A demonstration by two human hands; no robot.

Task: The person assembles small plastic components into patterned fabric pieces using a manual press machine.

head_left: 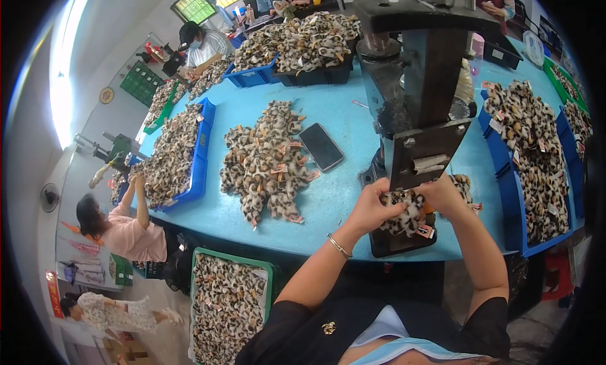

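A small furry plush toy (404, 221) in white, black and brown is held between my two hands at the foot of a dark metal press (420, 106). My left hand (374, 208) is closed on the toy's left side, thumb pointing inward. On its other side my right hand (442, 193) grips it, with its fingertips partly hidden by the press head. A printed tag (425, 231) hangs from the toy. Beneath it lies the dark base plate (404, 245) of the press. Another plush toy (462, 188) lies just beyond my right wrist.
Left of the press are a black phone (322, 147) and a pile of tagged plush toys (265, 160). Blue bins (203, 156) of toys stand on the light blue table (341, 207) at both sides. A green crate (271, 280) sits below the edge. Other people work around it.
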